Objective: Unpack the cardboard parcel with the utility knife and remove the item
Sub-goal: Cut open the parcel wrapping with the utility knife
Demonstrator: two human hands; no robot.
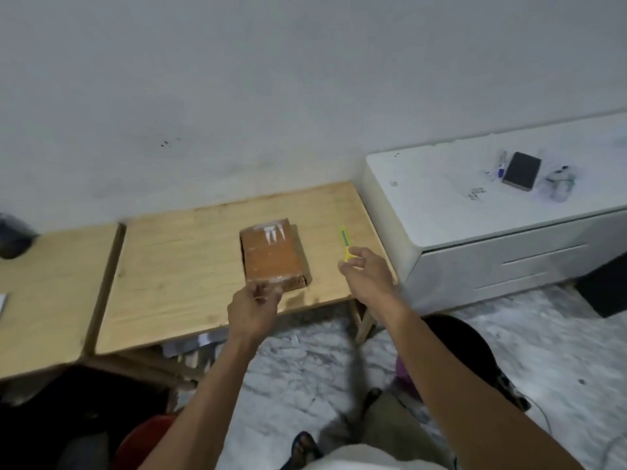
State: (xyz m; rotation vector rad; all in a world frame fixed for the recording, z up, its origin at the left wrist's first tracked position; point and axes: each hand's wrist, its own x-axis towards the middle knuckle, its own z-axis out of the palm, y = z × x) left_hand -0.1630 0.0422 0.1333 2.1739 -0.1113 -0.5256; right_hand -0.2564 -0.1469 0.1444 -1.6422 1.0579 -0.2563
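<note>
head view looks down on a wooden table against a pale wall, with the cardboard parcel lying flat near the table's front edge, still taped shut. the left hand pinches the parcel's near edge, fingers closed on it. just to the right of the parcel, apart from it, lies the yellow utility knife on the wood. the right hand hovers over the knife's near end with fingers spread and curled; whether a fingertip already touches the handle cannot be told through the blur.

the step in hand looks like picking up the knife. the slim handle lies flat, so a hasty pinch could skid it toward the table's right edge, which is near. it is too small to tell if the blade is out; if it is, a grip too far forward risks a cut. the left hand also sits at the parcel's near edge, so a cut drawn toward the body could run into it, and a deep cut could mark the item inside.
</note>
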